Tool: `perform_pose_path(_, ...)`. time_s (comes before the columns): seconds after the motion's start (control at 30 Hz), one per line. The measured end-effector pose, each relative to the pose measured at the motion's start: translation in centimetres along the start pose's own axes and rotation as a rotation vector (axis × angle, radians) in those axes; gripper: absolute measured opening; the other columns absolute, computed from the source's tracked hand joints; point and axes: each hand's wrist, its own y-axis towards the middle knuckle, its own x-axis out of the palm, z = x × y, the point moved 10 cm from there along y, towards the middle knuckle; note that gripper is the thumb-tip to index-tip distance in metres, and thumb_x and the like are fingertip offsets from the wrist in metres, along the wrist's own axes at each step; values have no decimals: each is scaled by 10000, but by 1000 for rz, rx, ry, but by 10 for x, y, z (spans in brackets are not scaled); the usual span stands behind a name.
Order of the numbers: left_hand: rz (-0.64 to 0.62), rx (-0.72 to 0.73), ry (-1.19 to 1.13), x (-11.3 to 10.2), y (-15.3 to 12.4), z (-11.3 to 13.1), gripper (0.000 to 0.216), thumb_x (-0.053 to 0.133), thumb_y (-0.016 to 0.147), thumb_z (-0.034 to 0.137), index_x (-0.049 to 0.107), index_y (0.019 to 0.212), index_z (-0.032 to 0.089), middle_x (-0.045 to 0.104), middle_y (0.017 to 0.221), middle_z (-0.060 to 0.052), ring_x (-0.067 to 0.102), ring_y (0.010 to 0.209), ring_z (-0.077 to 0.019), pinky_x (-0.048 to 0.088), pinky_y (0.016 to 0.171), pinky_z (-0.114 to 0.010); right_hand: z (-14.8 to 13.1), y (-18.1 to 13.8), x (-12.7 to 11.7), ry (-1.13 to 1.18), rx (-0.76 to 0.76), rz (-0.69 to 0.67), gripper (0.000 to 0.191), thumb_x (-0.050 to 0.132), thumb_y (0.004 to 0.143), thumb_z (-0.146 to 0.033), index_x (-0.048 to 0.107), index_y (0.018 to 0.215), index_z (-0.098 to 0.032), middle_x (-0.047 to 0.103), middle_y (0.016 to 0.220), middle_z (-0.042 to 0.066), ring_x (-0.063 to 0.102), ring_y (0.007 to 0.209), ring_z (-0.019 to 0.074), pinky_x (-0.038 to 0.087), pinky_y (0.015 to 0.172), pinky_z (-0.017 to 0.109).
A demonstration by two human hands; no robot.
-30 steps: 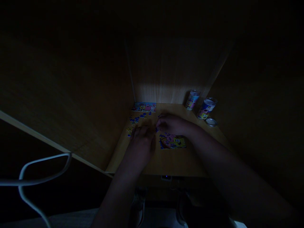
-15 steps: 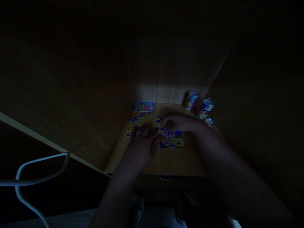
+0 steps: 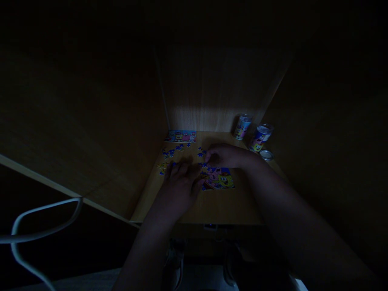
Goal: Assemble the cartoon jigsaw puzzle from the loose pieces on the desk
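A partly joined jigsaw puzzle (image 3: 220, 179) with a yellow and a pink cartoon figure lies on the wooden desk (image 3: 224, 208). My left hand (image 3: 180, 182) rests palm down at its left edge, fingers spread, covering part of the desk and some pieces. Over the puzzle's upper edge, my right hand (image 3: 222, 155) has thumb and forefinger brought together at the blue pieces; what they pinch is too small and dark to make out. Loose blue puzzle pieces (image 3: 169, 152) lie beyond my left hand, and yellow pieces (image 3: 163, 166) lie to its left.
A finished-looking picture strip (image 3: 181, 136) lies against the back panel. Two printed cans (image 3: 241, 127) with clear tops stand at the back right, a round lid (image 3: 266, 155) beside them. Wooden walls enclose the desk. A white cable (image 3: 45, 203) loops at the left. The light is very dim.
The whole view has shifted slightly, with the desk and cans a little further left. Both hands stay in nearly the same place over the puzzle.
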Motion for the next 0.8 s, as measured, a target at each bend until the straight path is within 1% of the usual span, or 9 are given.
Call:
perform_pose_path(0.13, 11, -4, 11, 1, 0, -2, 464, 543, 1121, 428, 600, 1543, 244, 526, 1654, -145, 433, 1575, -354, 265, 1327, -640, 1, 0, 3, 1, 26, -41, 122, 765, 902, -220, 823, 1008, -233, 839, 1063, 35, 767, 1005, 215, 565, 874, 306)
perform_pose_path(0.23, 13, -38, 35, 2, -1, -5, 480, 527, 1124, 460, 611, 1529, 216, 542, 1642, -156, 440, 1570, -358, 258, 1331, -637, 2, 0, 3, 5, 48, -44, 140, 774, 891, -224, 826, 1021, -231, 836, 1105, 44, 761, 1032, 220, 562, 893, 306)
perform_pose_path(0.37, 20, -88, 84, 3, -1, -9, 507, 520, 1124, 474, 614, 1522, 174, 539, 1650, -165, 457, 1554, -370, 262, 1332, -627, 1, 0, 3, 38, 47, -24, 140, 768, 893, -210, 823, 1021, -228, 831, 1104, 42, 766, 1003, 213, 565, 884, 308)
perform_pose_path(0.47, 20, -106, 102, 3, -1, -11, 520, 491, 1134, 487, 605, 1530, 171, 554, 1640, -161, 450, 1560, -362, 259, 1332, -621, 1, -1, 4, 25, 39, -21, 136, 761, 898, -194, 820, 1019, -215, 830, 1081, 50, 766, 988, 216, 562, 871, 312)
perform_pose_path(0.57, 29, -133, 121, 1, -2, -12, 547, 472, 1135, 509, 593, 1542, 163, 517, 1672, -167, 431, 1573, -366, 270, 1326, -617, 0, 0, 3, -5, 9, -10, 110, 743, 919, -198, 816, 999, -217, 828, 1045, 47, 759, 963, 212, 557, 859, 318)
perform_pose_path(0.67, 55, -189, 162, -1, -4, -17, 573, 472, 1129, 514, 573, 1565, 156, 474, 1703, -173, 414, 1580, -387, 283, 1313, -638, -2, 4, 1, -47, -45, 56, 114, 700, 961, -206, 804, 1009, -211, 818, 1037, 57, 749, 945, 209, 556, 860, 330)
perform_pose_path(0.8, 94, -294, 218, -4, -7, -26, 635, 439, 1131, 534, 520, 1611, 126, 460, 1704, -207, 407, 1579, -417, 266, 1299, -699, -9, 10, -3, -138, -132, 249, 149, 654, 966, -135, 786, 1014, -184, 796, 1059, 103, 727, 1009, 241, 558, 929, 384)
